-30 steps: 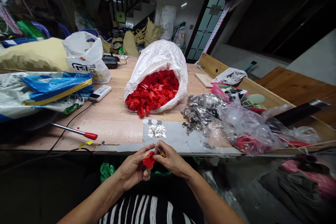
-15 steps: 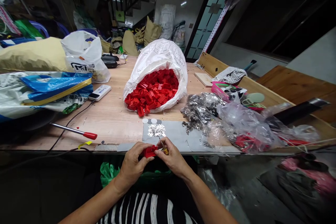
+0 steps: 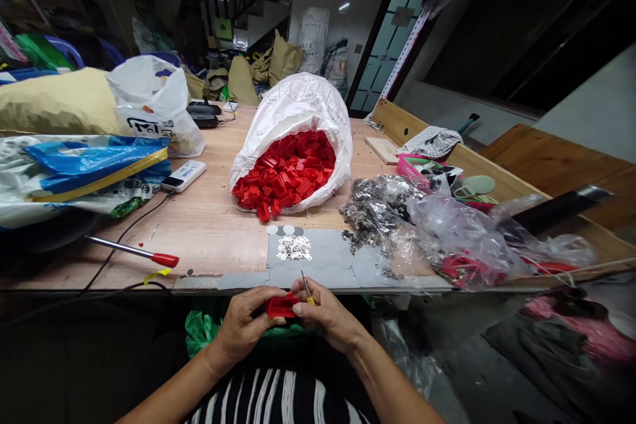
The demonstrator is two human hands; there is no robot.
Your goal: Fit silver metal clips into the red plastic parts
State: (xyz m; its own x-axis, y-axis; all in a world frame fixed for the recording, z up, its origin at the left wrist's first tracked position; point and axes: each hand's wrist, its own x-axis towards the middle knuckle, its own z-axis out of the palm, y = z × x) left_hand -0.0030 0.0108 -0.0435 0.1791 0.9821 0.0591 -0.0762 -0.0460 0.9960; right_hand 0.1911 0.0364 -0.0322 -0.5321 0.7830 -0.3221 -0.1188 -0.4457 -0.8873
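Note:
My left hand (image 3: 247,321) is closed around the left end of a red plastic part (image 3: 281,305), just in front of the table edge. My right hand (image 3: 325,317) has its thumb and fingertips against the other end of that part. In the same hand sits a small screwdriver (image 3: 309,293) with a yellow handle, its thin metal shaft pointing up and away from the part. Beyond my hands, a pile of small shiny metal pieces (image 3: 294,248) lies on a grey sheet (image 3: 325,258). Farther back, a white woven sack (image 3: 311,96) lies open, spilling many red plastic parts (image 3: 288,175).
To the right are plastic bags of metal pieces (image 3: 380,202), a pink basket (image 3: 410,169) and a wooden side board (image 3: 477,159). A red-tipped metal lever (image 3: 163,260), a white power bank (image 3: 183,176) and filled bags (image 3: 89,165) occupy the left. A green bag (image 3: 201,333) hangs below the edge.
Both hands have come down a little toward my body with the red part. The screwdriver's tip has moved from near the metal pieces to just below the table's front edge.

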